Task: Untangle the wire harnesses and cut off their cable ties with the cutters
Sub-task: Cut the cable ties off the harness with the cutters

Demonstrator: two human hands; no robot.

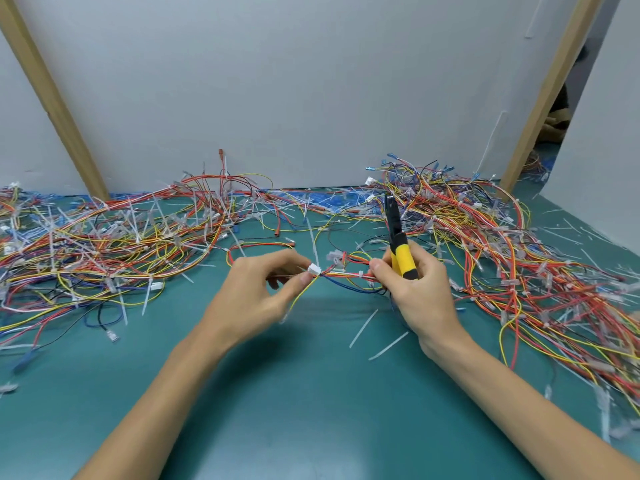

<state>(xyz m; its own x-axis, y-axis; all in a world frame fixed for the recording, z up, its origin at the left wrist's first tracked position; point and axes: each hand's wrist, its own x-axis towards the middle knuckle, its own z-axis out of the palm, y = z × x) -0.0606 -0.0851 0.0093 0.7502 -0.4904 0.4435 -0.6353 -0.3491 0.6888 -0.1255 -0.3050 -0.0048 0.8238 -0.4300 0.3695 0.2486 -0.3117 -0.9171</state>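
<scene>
The left hand (252, 292) pinches the white connector (314, 270); just right of that connector, the right hand (415, 289) grips the cutters (401, 256) and pinches the harness (341, 274); keep the wires taut, then nip only the cable tie (360, 273).

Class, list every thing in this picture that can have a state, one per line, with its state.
left hand: pinches the white connector.
right hand: grips the cutters, thumb on the harness.
cutters: upright, tip up, cutting nothing.
harness: stretched between both hands, above the mat.
left pile: tangled, on the mat.
right pile: tangled, on the mat.
loose cable ties: lying on the mat.
</scene>
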